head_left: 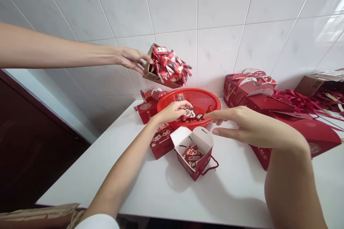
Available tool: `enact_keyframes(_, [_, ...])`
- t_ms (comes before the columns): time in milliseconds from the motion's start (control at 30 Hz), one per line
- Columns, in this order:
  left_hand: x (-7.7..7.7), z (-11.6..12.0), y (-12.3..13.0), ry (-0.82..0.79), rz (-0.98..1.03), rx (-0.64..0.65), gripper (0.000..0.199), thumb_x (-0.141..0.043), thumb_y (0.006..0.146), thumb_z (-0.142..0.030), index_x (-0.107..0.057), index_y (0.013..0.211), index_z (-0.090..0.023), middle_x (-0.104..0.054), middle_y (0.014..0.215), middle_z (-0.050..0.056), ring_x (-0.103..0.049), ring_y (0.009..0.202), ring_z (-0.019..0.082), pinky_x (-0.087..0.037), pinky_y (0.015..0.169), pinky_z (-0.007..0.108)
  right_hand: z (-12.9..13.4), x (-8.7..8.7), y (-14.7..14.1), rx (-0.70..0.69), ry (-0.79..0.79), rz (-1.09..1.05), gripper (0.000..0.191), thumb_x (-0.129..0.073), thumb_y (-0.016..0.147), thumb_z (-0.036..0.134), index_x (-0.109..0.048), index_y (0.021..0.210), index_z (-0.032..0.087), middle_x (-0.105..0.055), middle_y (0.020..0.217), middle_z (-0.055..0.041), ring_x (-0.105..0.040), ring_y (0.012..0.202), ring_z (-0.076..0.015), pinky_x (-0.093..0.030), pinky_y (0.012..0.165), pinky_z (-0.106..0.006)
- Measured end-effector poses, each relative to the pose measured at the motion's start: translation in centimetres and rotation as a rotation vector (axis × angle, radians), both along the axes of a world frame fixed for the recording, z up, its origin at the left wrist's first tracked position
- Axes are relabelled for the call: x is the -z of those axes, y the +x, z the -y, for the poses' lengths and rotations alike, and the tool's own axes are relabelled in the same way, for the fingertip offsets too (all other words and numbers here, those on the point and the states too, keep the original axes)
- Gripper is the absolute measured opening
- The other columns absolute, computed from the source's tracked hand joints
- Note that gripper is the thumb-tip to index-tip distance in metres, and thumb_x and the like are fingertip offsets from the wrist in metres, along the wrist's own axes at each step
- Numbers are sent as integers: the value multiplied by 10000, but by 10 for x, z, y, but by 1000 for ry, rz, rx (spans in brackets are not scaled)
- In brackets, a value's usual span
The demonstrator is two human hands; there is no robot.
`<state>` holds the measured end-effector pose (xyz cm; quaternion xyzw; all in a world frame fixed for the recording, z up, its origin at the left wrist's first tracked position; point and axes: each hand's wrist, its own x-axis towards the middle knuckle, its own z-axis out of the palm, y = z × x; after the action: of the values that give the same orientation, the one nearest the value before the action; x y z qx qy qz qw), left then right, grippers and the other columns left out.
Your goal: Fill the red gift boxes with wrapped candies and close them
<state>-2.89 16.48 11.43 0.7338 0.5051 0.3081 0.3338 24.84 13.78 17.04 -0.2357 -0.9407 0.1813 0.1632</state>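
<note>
The open box stands nearest on the surface, packets inside; its flaps are best kept spread and its cord out to the side. Beyond, the right hand is empty, fingers loosely extended and thumb apart, by the basket. The left hand reaches in, fingers curled at a red packet; whether it is gripped I cannot tell. An edge pinch would help it clear the rim. Farther off, another person's hand holds a tilted carton of sweets, so fingers should keep from under it.
</note>
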Motion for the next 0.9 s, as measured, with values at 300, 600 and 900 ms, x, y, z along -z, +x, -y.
enact_keyframes(300, [-17,37,-4,-173,23,319,382,-631,774,-178,-677,1153,-157,-738,1100,80,-693,985,200,-531,846,297,-4,4,-5,32,-18,89,351,-504,961,455,-700,1165,247,-743,975,-52,-681,839,-222,-501,741,-323])
enact_keyframes(600, [-32,62,6,-24,-602,126,406,-627,861,-347,-668,1250,-237,-669,1179,55,-629,1080,243,-478,869,308,1,4,-8,-29,-98,206,393,-579,920,350,-657,1300,287,-731,1161,-36,-695,1001,-232,-523,806,-315])
enact_keyframes(900, [-30,69,4,-199,-734,10,604,-662,780,-434,-565,1350,-259,-568,1269,55,-591,1069,246,-471,785,288,10,10,-26,70,-138,391,461,-703,797,267,-661,1255,236,-715,1091,-57,-662,985,-240,-493,731,-279])
